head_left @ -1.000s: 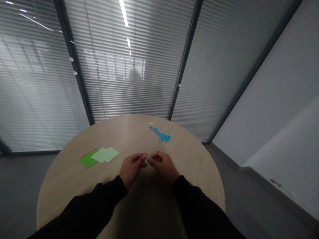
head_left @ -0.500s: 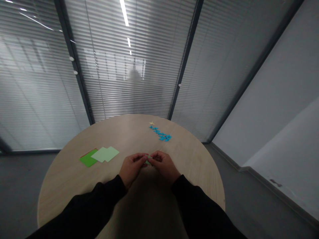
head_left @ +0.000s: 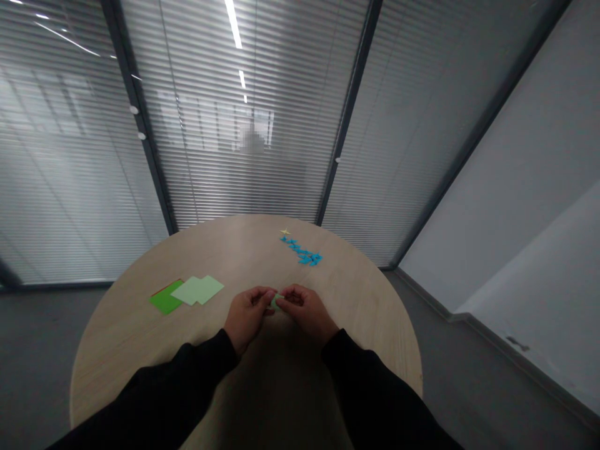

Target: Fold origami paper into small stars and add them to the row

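Both my hands meet over the middle of a round wooden table (head_left: pixel 140 337). My left hand (head_left: pixel 246 315) and my right hand (head_left: pixel 305 312) each pinch one side of a small pale green folded paper (head_left: pixel 275 302), fingers curled together around it. Most of that paper is hidden by my fingertips. Black sleeves cover both forearms.
Loose paper squares lie at the left: a dark green sheet (head_left: pixel 165 300) and pale green sheets (head_left: pixel 202 290). A row of several small blue folded paper pieces (head_left: pixel 302 252) runs along the far right, with one yellow folded piece (head_left: pixel 284 232) at its far end. Blinds and glass partitions stand behind.
My fingertips shifted slightly on the small green paper; the hands stayed in the same place over the table.
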`<state>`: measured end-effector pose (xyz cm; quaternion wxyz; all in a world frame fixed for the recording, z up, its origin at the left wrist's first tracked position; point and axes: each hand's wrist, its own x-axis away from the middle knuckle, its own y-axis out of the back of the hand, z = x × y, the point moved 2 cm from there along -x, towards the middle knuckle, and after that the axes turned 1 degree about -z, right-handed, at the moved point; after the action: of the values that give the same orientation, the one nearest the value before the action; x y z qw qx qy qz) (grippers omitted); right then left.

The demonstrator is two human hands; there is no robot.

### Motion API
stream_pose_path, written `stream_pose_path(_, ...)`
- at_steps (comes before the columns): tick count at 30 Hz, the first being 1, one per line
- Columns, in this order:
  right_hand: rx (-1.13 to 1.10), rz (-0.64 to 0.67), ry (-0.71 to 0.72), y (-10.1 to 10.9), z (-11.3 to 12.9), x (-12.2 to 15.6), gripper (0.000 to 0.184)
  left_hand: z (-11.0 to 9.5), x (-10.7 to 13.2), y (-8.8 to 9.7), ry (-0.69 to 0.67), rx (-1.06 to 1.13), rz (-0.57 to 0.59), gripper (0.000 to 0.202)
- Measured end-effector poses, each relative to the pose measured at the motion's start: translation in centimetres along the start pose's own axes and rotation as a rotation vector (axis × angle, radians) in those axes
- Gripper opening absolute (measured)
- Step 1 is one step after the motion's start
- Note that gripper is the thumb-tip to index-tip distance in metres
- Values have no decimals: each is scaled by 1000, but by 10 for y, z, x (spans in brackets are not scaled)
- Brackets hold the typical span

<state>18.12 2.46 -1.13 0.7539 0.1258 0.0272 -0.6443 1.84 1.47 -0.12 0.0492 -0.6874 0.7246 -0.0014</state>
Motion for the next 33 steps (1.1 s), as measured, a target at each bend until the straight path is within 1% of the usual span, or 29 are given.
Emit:
stream_pose_path(4, 73, -6, 10, -3, 1, 2, 26, -5, 0, 2, -84, -183, -71, 26)
stream_pose_path(9, 150, -19, 57, -7, 5, 4, 25, -8, 1, 2, -160, -297, -68, 24)
stream_pose_path(12, 126, -29, 54, -6, 6, 4, 27, -8, 0, 2, -166, -295, -54, 25)
stream_pose_path(15, 69, -45, 32, -4, 6, 3, 32, -7, -1, 2, -169, -292, -4, 28)
stream_pose_path(17, 63, -50, 43, -4, 7, 3, 31, -7, -1, 2, -184, -301, 26, 28)
stream_pose_path(19, 111, -62, 86, -4, 10, 4, 29, -6, -2, 4, -211, -310, 35, 25)
stream_pose_path(21, 188, -85, 139, -6, 12, 5, 26, -5, -3, 5, -243, -303, 21, 23)
stream_pose_path(23, 222, -108, 144, -8, 13, 7, 24, -4, -4, 6, -265, -288, -3, 22)
stream_pose_path(26, 106, -152, 62, -11, 12, 8, 29, -2, -5, 6, -290, -259, -31, 23)
stream_pose_path(28, -16, -173, 44, -11, 13, 9, 29, -1, -4, 5, -289, -213, 2, 24)
stream_pose_path(30, -81, -193, 90, -9, 16, 9, 25, -1, -3, 4, -268, -152, 45, 28)
stream_pose_path(33, -14, -223, 201, -5, 22, 10, 15, -1, -1, 5, -272, -139, 36, 34)
